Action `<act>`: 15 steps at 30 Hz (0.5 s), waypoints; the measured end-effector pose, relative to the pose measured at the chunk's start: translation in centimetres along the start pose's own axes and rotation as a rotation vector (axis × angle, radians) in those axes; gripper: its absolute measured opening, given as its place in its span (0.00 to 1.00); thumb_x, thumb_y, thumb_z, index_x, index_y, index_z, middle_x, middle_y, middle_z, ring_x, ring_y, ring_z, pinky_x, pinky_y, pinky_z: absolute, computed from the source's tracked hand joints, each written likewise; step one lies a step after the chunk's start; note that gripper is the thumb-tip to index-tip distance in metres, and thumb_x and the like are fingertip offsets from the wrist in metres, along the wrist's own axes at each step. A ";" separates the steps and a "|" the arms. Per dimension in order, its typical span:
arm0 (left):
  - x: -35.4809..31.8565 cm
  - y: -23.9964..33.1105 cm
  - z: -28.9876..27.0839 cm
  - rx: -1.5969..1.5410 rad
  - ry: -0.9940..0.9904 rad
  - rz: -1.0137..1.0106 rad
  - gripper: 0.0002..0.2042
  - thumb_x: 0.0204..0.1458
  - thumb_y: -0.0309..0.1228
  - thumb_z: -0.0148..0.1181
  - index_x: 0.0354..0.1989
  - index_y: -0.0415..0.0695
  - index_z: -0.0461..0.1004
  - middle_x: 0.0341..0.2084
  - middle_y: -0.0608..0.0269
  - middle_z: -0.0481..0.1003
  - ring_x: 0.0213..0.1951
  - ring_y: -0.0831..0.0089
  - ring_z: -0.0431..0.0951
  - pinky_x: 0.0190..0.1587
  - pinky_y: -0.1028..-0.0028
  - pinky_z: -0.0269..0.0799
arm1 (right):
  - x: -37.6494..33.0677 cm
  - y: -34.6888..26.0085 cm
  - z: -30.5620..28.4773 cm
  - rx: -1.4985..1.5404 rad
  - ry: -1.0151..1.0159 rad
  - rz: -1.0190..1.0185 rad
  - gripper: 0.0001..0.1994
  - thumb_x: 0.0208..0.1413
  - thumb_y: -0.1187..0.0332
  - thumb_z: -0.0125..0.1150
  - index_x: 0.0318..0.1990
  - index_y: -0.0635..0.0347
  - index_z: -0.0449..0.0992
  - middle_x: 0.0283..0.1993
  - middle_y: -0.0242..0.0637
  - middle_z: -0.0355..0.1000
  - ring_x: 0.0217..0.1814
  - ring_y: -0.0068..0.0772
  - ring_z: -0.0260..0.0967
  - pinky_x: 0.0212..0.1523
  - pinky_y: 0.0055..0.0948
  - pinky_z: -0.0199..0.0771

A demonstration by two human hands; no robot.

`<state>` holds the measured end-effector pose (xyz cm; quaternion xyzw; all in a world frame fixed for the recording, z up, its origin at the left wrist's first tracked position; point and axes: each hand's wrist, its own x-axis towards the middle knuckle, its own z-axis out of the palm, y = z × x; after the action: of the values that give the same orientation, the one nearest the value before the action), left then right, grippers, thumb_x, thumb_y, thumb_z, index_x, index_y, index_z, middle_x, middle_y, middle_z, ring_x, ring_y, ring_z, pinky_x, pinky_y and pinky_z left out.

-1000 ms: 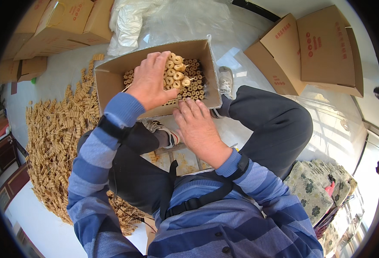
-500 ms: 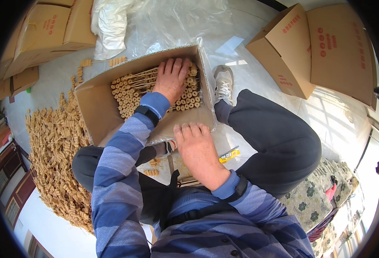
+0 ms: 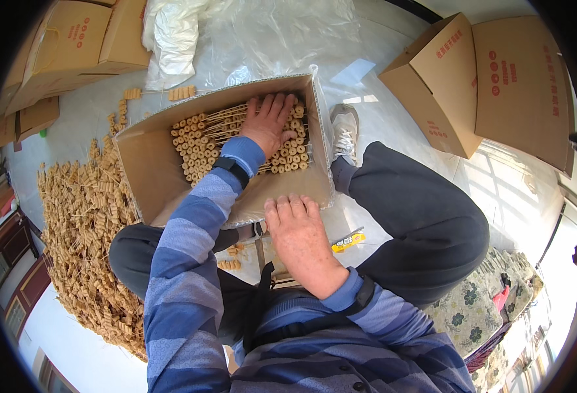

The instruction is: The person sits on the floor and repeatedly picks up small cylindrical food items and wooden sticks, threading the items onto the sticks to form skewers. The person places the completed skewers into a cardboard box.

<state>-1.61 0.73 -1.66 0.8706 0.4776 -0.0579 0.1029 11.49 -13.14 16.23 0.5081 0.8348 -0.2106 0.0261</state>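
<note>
packing step in hand: left hand (image 3: pixel 269 121) lies flat, fingers spread, on the rows of tan skewered rolls (image 3: pixel 200 141) inside the open carton (image 3: pixel 141 173) on the floor. right hand (image 3: pixel 298 232) rests open against the carton's near wall, apparently steadying it. next move calls for levelling the rows; loose heap (image 3: pixel 79 236) lies left.

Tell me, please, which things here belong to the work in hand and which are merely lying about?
In use:
left hand pressing the skewers
open carton
right hand at the carton's near wall
skewer heap on the floor

Lying about:
closed cartons
plastic sheet
yellow object
</note>
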 end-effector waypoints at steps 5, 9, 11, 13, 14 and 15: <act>-0.5 1.1 -0.9 0.128 0.022 0.017 0.39 0.60 0.52 0.54 0.75 0.43 0.50 0.70 0.52 0.56 0.69 0.53 0.56 0.69 0.45 0.48 | -0.1 -0.2 0.1 0.013 -0.012 -0.011 0.21 0.55 0.68 0.56 0.56 0.67 0.71 0.51 0.46 0.72 0.59 0.44 0.67 0.64 0.43 0.61; -1.6 0.9 -1.5 0.136 -0.020 0.056 0.38 0.61 0.49 0.54 0.74 0.43 0.51 0.72 0.50 0.53 0.71 0.51 0.54 0.70 0.45 0.48 | -0.1 -0.2 0.4 0.036 -0.017 -0.007 0.21 0.54 0.69 0.56 0.56 0.67 0.71 0.51 0.46 0.71 0.59 0.44 0.67 0.63 0.43 0.62; -2.2 0.5 -1.2 0.101 -0.055 0.071 0.37 0.61 0.48 0.55 0.74 0.43 0.51 0.73 0.49 0.51 0.72 0.50 0.52 0.71 0.45 0.47 | -0.1 -0.3 0.4 0.043 -0.019 -0.011 0.21 0.54 0.69 0.56 0.55 0.67 0.71 0.51 0.46 0.72 0.58 0.43 0.68 0.63 0.42 0.62; -2.2 0.0 -0.6 0.016 -0.066 0.087 0.37 0.61 0.46 0.54 0.75 0.44 0.50 0.74 0.49 0.48 0.73 0.49 0.49 0.72 0.46 0.45 | 0.0 -0.3 0.4 0.043 -0.018 -0.018 0.21 0.54 0.69 0.56 0.55 0.67 0.71 0.50 0.46 0.72 0.57 0.43 0.68 0.62 0.42 0.63; -1.9 -0.2 -0.2 -0.020 -0.106 0.083 0.37 0.62 0.46 0.53 0.75 0.44 0.49 0.75 0.49 0.47 0.74 0.49 0.48 0.73 0.46 0.44 | 0.0 -0.4 0.5 0.038 -0.018 -0.020 0.21 0.54 0.69 0.56 0.55 0.67 0.71 0.50 0.45 0.72 0.57 0.42 0.68 0.61 0.42 0.63; -1.6 -0.2 0.3 -0.065 -0.109 0.078 0.36 0.62 0.45 0.53 0.75 0.44 0.48 0.75 0.49 0.46 0.74 0.49 0.47 0.73 0.46 0.43 | 0.1 -0.4 0.5 0.034 -0.019 -0.021 0.20 0.53 0.69 0.56 0.54 0.67 0.71 0.50 0.45 0.72 0.56 0.42 0.69 0.61 0.41 0.64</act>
<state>-2.59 -0.55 -1.61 0.8804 0.4386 -0.0856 0.1590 11.02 -13.45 15.89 0.4976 0.8361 -0.2297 0.0235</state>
